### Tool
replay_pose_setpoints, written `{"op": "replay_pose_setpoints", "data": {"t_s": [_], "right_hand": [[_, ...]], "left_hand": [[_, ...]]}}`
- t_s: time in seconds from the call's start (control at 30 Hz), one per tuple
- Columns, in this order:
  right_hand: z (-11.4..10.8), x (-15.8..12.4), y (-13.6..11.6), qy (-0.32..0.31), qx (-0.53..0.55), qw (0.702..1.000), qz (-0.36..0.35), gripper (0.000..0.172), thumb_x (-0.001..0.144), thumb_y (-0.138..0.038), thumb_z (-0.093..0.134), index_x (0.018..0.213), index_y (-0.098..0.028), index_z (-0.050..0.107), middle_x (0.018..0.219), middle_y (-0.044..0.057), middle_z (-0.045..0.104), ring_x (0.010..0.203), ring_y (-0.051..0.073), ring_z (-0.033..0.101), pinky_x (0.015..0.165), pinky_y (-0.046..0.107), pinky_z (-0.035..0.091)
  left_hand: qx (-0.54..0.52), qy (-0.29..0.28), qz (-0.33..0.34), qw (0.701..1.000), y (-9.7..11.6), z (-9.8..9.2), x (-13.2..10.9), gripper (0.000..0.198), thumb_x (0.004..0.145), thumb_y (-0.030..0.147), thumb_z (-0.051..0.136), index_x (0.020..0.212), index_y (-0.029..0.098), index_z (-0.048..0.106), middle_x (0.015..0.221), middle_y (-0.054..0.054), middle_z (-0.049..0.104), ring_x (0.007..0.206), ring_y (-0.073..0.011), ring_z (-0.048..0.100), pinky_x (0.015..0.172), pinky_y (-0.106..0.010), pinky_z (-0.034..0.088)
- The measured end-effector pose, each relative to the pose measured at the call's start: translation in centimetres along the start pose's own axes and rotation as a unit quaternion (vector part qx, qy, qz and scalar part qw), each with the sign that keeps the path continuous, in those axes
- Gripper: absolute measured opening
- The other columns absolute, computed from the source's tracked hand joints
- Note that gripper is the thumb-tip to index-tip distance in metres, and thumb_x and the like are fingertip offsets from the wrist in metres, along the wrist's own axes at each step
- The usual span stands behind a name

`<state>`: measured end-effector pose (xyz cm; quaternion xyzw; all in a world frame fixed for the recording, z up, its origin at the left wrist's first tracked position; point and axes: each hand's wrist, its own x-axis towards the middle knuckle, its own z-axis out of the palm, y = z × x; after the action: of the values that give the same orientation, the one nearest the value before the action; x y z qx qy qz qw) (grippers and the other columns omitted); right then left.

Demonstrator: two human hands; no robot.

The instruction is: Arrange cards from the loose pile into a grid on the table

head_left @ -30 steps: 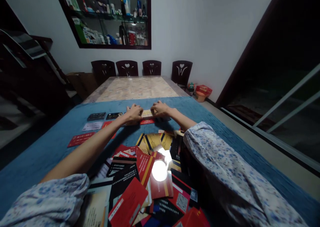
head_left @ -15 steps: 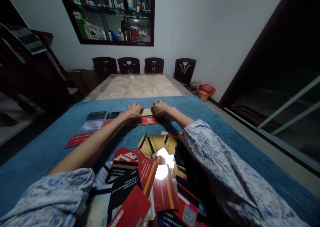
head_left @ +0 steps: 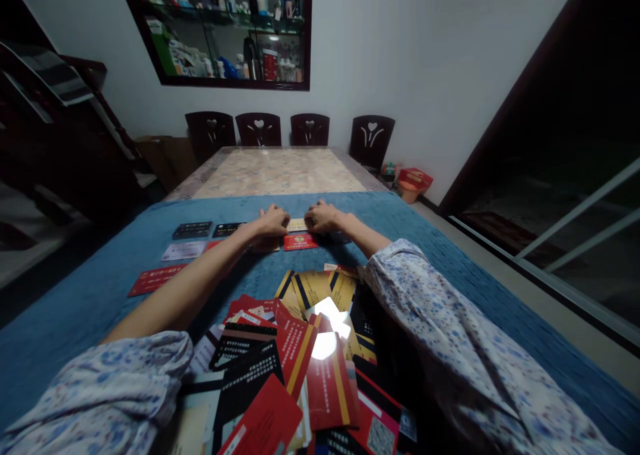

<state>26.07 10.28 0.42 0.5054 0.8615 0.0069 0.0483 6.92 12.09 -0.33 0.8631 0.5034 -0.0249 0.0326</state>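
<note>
A pale gold card [head_left: 297, 225] lies on the blue cloth between my two hands. My left hand [head_left: 274, 221], fingers curled, pinches its left end. The right end is under the bent fingers of my right hand [head_left: 323, 217]. Just nearer to me is a red card [head_left: 300, 241] with a gold emblem. To the left are two black cards [head_left: 193, 231], a pale lilac card [head_left: 183, 251] and a red card [head_left: 156, 280]. My left arm partly covers other cards there, and a dark card under my right wrist is mostly hidden.
A loose heap of red, black and gold cards [head_left: 285, 355] lies close to me, with bright glare on it. The blue cloth [head_left: 430, 268] covers the near part of the long table [head_left: 270, 171]. Several dark chairs [head_left: 257, 129] stand beyond.
Both hands stay at the ends of the gold card, with only slight finger movement. The view has shifted a little; the cards lie as before.
</note>
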Motion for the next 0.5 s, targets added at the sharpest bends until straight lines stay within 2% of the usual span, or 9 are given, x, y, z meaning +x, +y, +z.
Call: {"op": "replay_pose_setpoints", "data": {"t_s": [0.27, 0.5], "right_hand": [[0.2, 0.4, 0.0, -0.011, -0.016, 1.0, 0.007, 0.032, 0.082, -0.031, 0.059, 0.11, -0.023, 0.073, 0.13, 0.011, 0.064, 0.12, 0.034, 0.048, 0.089, 0.04, 0.045], [0.1, 0.1, 1.2, 0.025, -0.005, 0.999, 0.024, 0.041, 0.088, -0.037, 0.052, 0.123, -0.023, 0.069, 0.133, 0.012, 0.062, 0.123, 0.034, 0.049, 0.09, 0.039, 0.045]], "left_hand": [[0.016, -0.009, 0.021, 1.0, -0.5, 0.0, 0.2, 0.015, 0.075, 0.026, 0.06, 0.084, 0.019, 0.069, 0.115, -0.012, 0.065, 0.118, -0.0355, 0.044, 0.093, -0.052, 0.042], [0.018, 0.004, 0.009, 1.0, 0.3, -0.4, 0.8, 0.032, 0.08, 0.033, 0.055, 0.104, 0.02, 0.072, 0.124, -0.012, 0.064, 0.125, -0.0374, 0.041, 0.098, -0.054, 0.039]]}}
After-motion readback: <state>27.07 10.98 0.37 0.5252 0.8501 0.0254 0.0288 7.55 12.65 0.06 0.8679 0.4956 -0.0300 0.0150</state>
